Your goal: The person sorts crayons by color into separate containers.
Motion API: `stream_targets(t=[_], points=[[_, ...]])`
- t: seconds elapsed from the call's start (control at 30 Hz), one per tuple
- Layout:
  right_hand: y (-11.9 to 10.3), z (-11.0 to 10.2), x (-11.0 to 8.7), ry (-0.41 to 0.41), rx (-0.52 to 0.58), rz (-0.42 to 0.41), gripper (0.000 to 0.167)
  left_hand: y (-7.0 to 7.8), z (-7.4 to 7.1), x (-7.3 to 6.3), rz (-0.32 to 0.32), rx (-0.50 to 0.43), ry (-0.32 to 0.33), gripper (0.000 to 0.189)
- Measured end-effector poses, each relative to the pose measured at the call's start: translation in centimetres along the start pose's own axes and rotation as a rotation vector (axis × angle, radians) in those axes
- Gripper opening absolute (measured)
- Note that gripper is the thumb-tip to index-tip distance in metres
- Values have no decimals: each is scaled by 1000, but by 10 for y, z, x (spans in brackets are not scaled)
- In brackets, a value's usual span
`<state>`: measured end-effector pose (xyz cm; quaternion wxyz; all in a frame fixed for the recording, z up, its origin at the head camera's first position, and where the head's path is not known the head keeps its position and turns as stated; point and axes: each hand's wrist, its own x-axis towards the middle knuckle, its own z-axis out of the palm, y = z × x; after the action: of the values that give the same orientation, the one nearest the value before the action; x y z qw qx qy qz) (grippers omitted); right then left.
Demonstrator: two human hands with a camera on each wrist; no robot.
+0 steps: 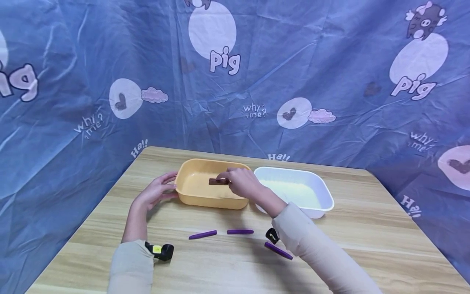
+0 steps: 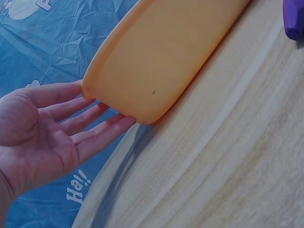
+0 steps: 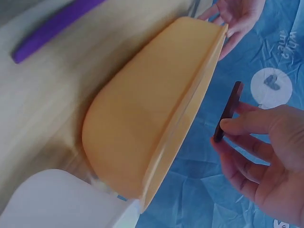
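An orange plastic basin [image 1: 216, 203] sits toward the back of the table. My left hand [image 1: 156, 192] touches its left end; in the left wrist view the fingers [image 2: 102, 135] of that hand lie nearly straight against the wall. Over the basin, my right hand [image 1: 242, 183] pinches a short dark brown stick [image 3: 229, 111], perhaps a crayon, between thumb and fingers. The stick is held above the rim, apart from the basin.
A white basin [image 1: 324, 204] stands just right of the orange one. Purple sticks lie on the wooden table nearer me: one at left [image 1: 202, 234], one in the middle [image 1: 240, 232], one under the right forearm [image 1: 278, 250]. A blue printed cloth [image 1: 235, 94] hangs behind.
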<state>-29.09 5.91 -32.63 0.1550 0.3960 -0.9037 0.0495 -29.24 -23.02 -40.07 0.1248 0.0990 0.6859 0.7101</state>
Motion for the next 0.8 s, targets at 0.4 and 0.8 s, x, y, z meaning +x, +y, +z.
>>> stream_targets(t=[0.4,0.8], points=[[10,17,26,-111,-67,118,41,4,1,0,-9,-8,-5,60],[20,46,34,-204,-58,174,37,2,-1,1,-13,-11,0,59]])
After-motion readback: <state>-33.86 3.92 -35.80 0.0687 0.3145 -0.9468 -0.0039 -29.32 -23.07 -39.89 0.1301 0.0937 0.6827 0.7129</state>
